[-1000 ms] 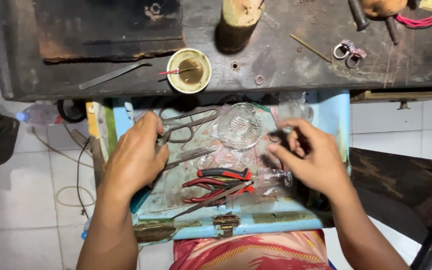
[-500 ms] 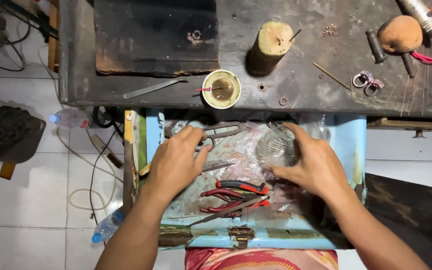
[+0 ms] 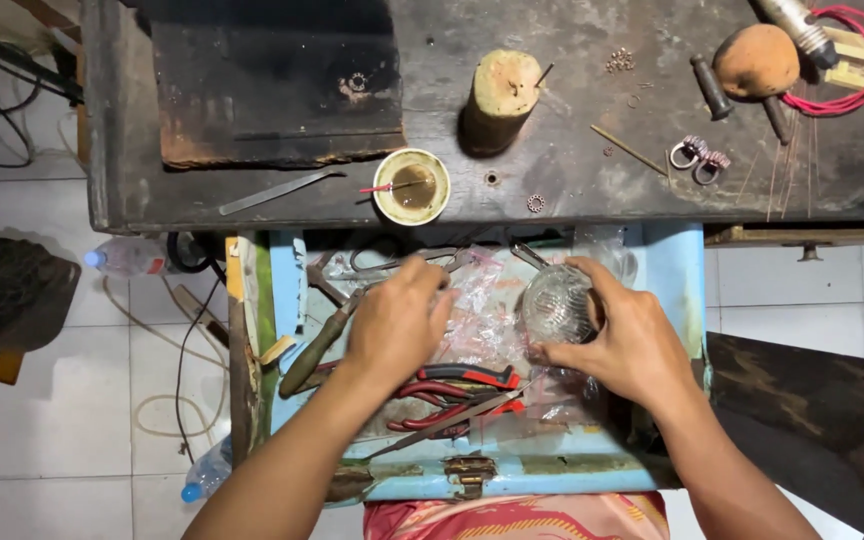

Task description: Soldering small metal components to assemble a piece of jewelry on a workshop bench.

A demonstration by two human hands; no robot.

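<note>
- Nearest the camera, a pale blue drawer (image 3: 672, 300) is seen pulled out over the lap, with a rusty latch (image 3: 469, 472) on its front edge.
- Red-handled pliers (image 3: 452, 378) are seen lying loose in it on crumpled clear plastic bags (image 3: 487, 315); nothing has been lifted out so far.
- The left hand (image 3: 397, 325) is laid on the tools, fingers curled down together beside green-handled pliers (image 3: 317, 345); whether anything is pinched cannot be told.
- The right hand (image 3: 632, 345) is wrapped around a small cut-glass bowl (image 3: 555, 303), fingers spread along its rim; the bowl sits in the drawer's far right part.
- Beyond, on the dark workbench (image 3: 572, 170), a small cream cup (image 3: 412, 186), a wooden stump (image 3: 499, 100) and two rings (image 3: 699, 155) are left untouched.
</note>
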